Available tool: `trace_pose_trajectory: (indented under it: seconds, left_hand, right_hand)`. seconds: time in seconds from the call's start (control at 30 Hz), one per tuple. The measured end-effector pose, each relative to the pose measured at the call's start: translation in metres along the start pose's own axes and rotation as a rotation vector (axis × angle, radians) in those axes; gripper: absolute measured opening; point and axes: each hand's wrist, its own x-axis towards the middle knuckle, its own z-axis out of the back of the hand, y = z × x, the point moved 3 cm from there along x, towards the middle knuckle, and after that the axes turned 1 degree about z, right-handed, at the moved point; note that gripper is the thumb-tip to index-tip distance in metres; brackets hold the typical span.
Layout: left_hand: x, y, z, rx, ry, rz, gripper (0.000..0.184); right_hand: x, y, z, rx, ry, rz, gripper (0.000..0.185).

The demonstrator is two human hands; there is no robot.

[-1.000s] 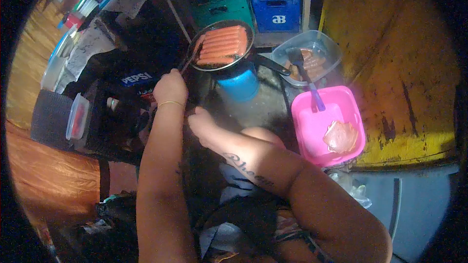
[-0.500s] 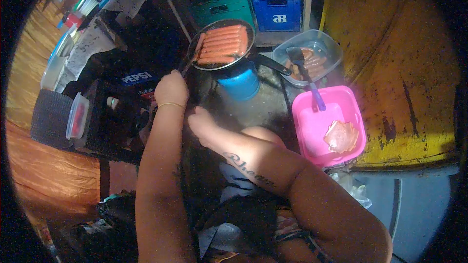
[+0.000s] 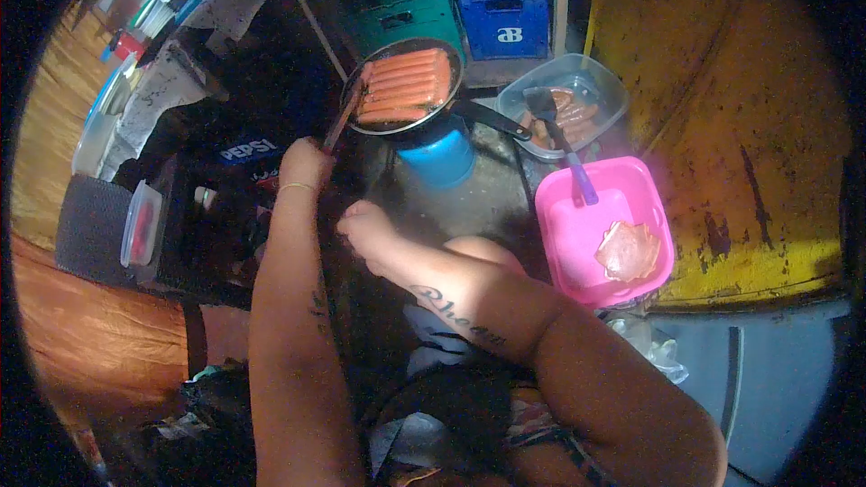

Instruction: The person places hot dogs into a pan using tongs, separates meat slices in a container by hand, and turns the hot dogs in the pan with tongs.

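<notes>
My left hand is closed around a slim, long cooking utensil; its exact kind is hard to make out. The utensil's far end reaches the left rim of a black frying pan. Several red hotdogs lie side by side in the pan, in shiny oil. Beneath the pan is a blue cylinder, and the pan's black handle points to the right. My right hand is curled closed below the pan, apart from it, with nothing visible in it.
To the right, a clear plastic tub holds browned sausage pieces. A purple-handled turner leans from it over a pink basin with ham slices. Blue and green crates stand behind. A dark Pepsi crate sits left.
My left hand has shifted slightly left and down, and more of the utensil shows at the pan's left rim. My right hand stays curled in about the same place.
</notes>
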Motion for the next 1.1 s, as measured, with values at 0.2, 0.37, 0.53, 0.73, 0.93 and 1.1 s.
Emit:
trace_pose_trajectory:
  seconds: [0.2, 0.37, 0.53, 0.73, 0.93, 1.1]
  left_hand:
    - [-0.004, 0.021, 0.002, -0.549, 0.248, 0.188, 0.028]
    - [-0.001, 0.013, 0.011, -0.034, 0.065, -0.093, 0.023]
    - [-0.017, 0.001, 0.017, 0.089, -0.106, -0.129, 0.020]
    - [-0.030, -0.001, 0.016, 0.181, -0.152, -0.096, 0.019]
    - [-0.035, 0.002, 0.018, 0.166, -0.163, -0.087, 0.019]
    - [-0.045, 0.004, 0.016, 0.205, -0.175, -0.124, 0.018]
  right_hand:
    - [-0.003, 0.003, -0.004, 0.012, -0.031, -0.029, 0.015]
    - [0.008, -0.011, -0.007, 0.011, -0.038, 0.010, 0.014]
    - [0.010, -0.012, -0.006, -0.015, -0.018, 0.007, 0.016]
    - [-0.008, 0.008, -0.006, -0.014, -0.042, 0.011, 0.016]
    - [0.007, -0.009, -0.006, -0.009, -0.043, 0.008, 0.016]
    - [0.003, -0.006, -0.006, -0.021, -0.072, 0.021, 0.017]
